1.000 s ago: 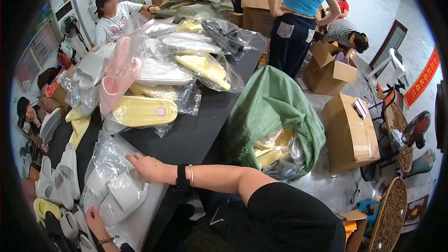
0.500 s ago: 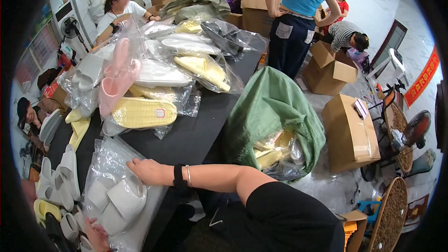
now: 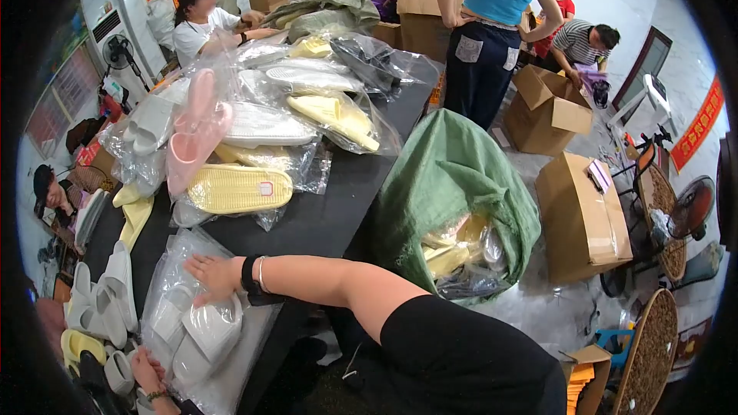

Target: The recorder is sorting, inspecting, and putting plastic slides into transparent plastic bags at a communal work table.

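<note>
Slippers (image 3: 201, 330) in clear bag lie under right hand (image 3: 211, 277).

bagged slippers (image 3: 201, 328) on table (image 3: 323, 219), sack (image 3: 453, 184) right of table, boxes (image 3: 580, 215) beyond

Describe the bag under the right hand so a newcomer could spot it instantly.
Start at the long black table and go to its near end. There the right hand presses a clear plastic bag of white slippers; neighbouring bags farther up hold yellow or pink ones.

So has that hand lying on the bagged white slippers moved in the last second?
Barely. The right hand lies flat on the bagged white slippers, at the same spot below the yellow slipper; any small shift looks like head motion.
</note>
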`<state>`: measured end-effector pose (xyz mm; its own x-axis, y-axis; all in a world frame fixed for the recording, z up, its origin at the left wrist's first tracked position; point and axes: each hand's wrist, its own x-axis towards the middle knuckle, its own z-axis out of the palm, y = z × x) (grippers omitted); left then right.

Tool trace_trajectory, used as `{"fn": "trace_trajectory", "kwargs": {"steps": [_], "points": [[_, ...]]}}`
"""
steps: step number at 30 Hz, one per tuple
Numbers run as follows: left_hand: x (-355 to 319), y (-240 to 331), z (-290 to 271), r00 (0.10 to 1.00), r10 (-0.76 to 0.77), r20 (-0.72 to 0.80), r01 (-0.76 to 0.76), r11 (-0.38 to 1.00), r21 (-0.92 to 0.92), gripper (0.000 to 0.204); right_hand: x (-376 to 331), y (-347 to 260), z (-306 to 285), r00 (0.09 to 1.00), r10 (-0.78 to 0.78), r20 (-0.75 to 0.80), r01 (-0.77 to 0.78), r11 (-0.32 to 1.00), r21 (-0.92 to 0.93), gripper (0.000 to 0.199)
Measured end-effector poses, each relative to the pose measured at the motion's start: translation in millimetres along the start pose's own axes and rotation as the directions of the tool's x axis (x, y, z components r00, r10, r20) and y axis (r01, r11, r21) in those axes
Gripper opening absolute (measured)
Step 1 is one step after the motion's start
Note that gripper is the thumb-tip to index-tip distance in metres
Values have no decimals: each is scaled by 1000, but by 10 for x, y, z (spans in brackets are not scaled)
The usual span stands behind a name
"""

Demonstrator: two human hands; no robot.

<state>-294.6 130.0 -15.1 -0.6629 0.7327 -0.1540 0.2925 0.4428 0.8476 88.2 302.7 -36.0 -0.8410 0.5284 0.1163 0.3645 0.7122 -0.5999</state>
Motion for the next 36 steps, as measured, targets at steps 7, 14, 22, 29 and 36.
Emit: {"fn": "trace_trajectory", "kwargs": {"steps": [7, 14, 22, 29, 36], "points": [[-179, -128, -118, 999, 47, -14, -42, 691, -722, 31, 35, 162, 5, 990, -132, -43, 131, 991, -38, 102], [-1263, 471, 187, 987, -161, 26, 158, 900, -406, 58, -122, 253, -177, 963, -168, 212, 198, 972, -127, 147], [-1242, -336, 219, 972, 215, -99, -222, 973, -69, 40, -180, 317, -99, 943, -57, 328, 132, 969, -209, 155], [-1547, -307, 141, 964, 267, -19, -252, 884, -395, 49, -126, 371, -104, 930, -59, 363, 110, 986, -122, 150], [-1860, -272, 482, 933, 334, -135, -303, 930, 208, 44, -97, 372, -28, 951, -19, 308, 20, 1000, 0, 144]]}}
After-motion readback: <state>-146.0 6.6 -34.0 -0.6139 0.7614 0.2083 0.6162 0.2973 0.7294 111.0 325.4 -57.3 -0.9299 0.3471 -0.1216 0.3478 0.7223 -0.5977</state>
